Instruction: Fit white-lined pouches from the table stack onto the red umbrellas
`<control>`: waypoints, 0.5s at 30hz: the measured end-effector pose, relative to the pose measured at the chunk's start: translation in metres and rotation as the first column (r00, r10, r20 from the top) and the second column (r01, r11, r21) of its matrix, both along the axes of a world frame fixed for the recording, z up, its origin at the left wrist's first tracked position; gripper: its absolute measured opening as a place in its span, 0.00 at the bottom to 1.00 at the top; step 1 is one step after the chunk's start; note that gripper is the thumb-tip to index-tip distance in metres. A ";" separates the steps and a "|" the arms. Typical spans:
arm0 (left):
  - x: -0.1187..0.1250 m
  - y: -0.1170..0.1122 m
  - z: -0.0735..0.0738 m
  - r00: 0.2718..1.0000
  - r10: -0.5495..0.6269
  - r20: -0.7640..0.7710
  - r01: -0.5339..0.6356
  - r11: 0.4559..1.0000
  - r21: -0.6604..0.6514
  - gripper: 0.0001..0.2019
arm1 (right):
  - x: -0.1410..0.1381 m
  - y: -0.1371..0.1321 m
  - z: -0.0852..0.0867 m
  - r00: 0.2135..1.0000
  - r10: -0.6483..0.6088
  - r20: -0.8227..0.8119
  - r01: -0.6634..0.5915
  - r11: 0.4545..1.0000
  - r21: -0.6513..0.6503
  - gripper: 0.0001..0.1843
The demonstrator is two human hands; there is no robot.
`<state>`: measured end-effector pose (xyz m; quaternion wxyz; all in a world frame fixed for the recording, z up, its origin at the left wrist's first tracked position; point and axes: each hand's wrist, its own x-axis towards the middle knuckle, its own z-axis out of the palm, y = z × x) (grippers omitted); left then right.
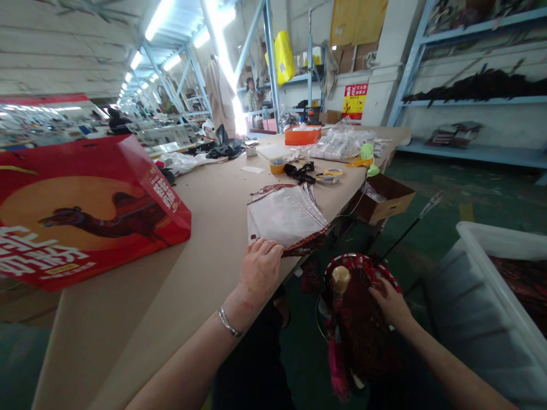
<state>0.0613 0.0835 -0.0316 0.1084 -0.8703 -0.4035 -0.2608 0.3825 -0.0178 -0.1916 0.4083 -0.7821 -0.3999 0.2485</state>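
Right hand fingertips hidden, prob. behind umbrella.
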 end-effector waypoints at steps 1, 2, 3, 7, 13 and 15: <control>-0.001 0.002 0.002 1.000 0.003 -0.024 -0.003 1.000 -0.008 0.09 | -0.003 0.006 0.016 1.000 -0.003 0.019 0.001 0.997 0.082 0.21; -0.002 0.004 0.004 0.999 0.008 -0.042 -0.009 1.000 -0.016 0.09 | -0.009 0.012 0.040 0.997 0.004 0.071 -0.017 0.982 0.189 0.21; -0.003 0.006 0.006 0.999 0.012 -0.052 -0.013 1.000 -0.025 0.09 | -0.018 0.019 0.068 0.989 0.022 0.143 -0.065 0.950 0.306 0.20; -0.005 0.008 0.012 0.998 0.004 -0.055 -0.006 0.999 -0.036 0.11 | -0.078 0.048 0.178 0.618 0.327 0.715 -0.695 0.652 0.303 0.14; -0.001 -0.004 0.015 0.991 0.006 -0.135 0.002 0.998 0.062 0.08 | -0.140 0.084 0.203 0.125 0.427 0.896 -0.788 0.592 -0.172 0.10; 0.000 -0.005 0.014 0.984 0.005 -0.179 0.007 0.998 0.069 0.04 | -0.139 0.090 0.196 0.124 0.402 0.907 -0.763 0.623 -0.172 0.09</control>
